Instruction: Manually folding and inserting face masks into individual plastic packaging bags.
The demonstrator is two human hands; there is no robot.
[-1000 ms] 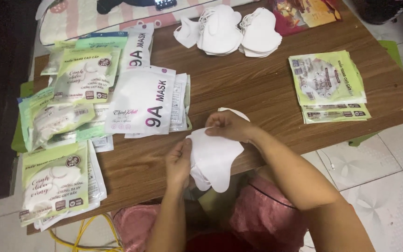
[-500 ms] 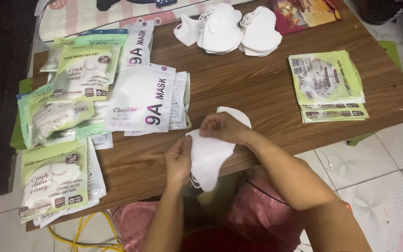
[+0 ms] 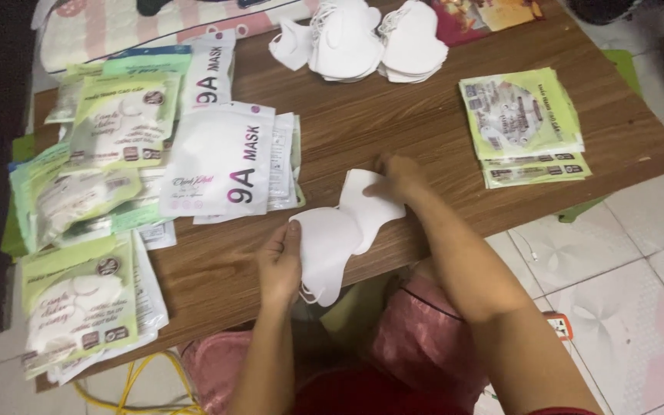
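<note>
Since the earlier frames the right hand [image 3: 397, 178] has slid away from the left, and a second white face mask [image 3: 370, 204] now fans out up and to the right from under the first.

Largest first: the wooden table [image 3: 393, 115] carries green-and-white mask packets [image 3: 522, 115] at the right, white mask pouches [image 3: 220, 157] in the middle, more green packets [image 3: 78, 303] down the left side, and loose white masks [image 3: 363, 38] piled at the far edge.

At the near edge the white mask [image 3: 324, 246] lies with its long axis slanting toward the person (its ear loop hangs off the table). It sits just right of the left hand [image 3: 280, 261], whose fingers curl around its left edge, gripping it. The right hand's fingers are spread and press flat on the upper mask's top edge, not clenched.
</note>
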